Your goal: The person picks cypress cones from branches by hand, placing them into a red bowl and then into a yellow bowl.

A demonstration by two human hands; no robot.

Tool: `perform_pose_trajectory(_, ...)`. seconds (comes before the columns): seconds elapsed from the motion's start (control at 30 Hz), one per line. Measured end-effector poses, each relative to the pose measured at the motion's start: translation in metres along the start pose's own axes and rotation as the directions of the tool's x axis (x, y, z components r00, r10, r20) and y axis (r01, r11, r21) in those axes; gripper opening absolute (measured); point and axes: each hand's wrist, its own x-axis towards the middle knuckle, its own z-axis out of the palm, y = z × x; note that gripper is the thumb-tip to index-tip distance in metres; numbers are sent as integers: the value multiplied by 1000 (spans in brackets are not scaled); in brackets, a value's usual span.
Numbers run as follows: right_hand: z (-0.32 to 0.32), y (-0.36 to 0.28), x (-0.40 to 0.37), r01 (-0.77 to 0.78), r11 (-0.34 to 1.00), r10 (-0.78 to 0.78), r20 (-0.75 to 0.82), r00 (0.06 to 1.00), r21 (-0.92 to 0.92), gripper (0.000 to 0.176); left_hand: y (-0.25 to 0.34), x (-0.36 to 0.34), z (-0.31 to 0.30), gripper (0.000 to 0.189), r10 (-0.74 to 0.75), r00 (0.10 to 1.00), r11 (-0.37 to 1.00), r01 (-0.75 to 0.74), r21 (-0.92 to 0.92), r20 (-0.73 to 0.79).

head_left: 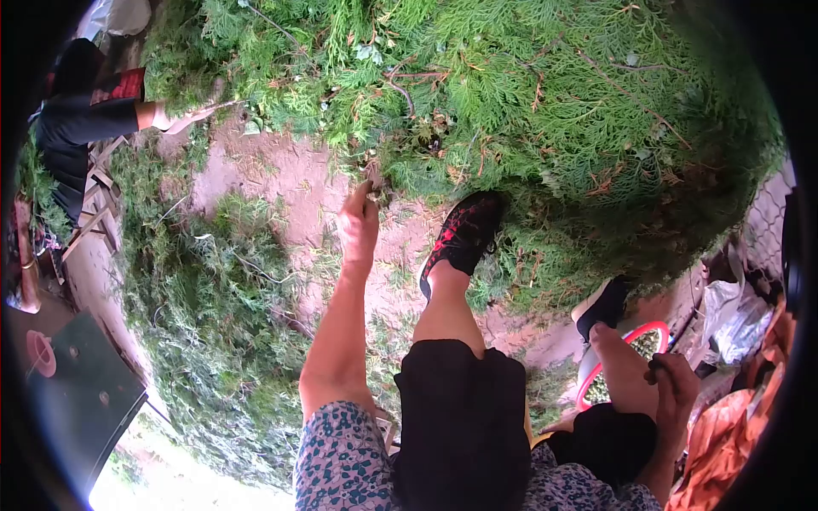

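Note:
My left hand (359, 223) reaches out over bare reddish ground, its fingers drawn together. Its fingertips are right at the edge of a heap of cut green evergreen branches (528, 94). My right hand (676, 383) is beside my right knee with curled fingers and dark fingertips. What either hand holds, if anything, is too small to make out. Close to the right hand stands a tub with a red rim (660, 327), with small green bits inside it. Between my hands, my black and red shoe (464, 234) rests against the branches.
A second pile of greenery (213, 341) lies to the left. At the far left is another person in dark clothes (94, 119). A dark green panel (81, 387) is below them. Clear plastic (737, 315) and orange cloth (720, 434) lie at the right.

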Motion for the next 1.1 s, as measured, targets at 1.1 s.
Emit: perform_pose_trajectory(1.1,-4,6,0,-34,999,34,-24,999,9,15,-15,61,12,21,-34,999,927,18,376,37)
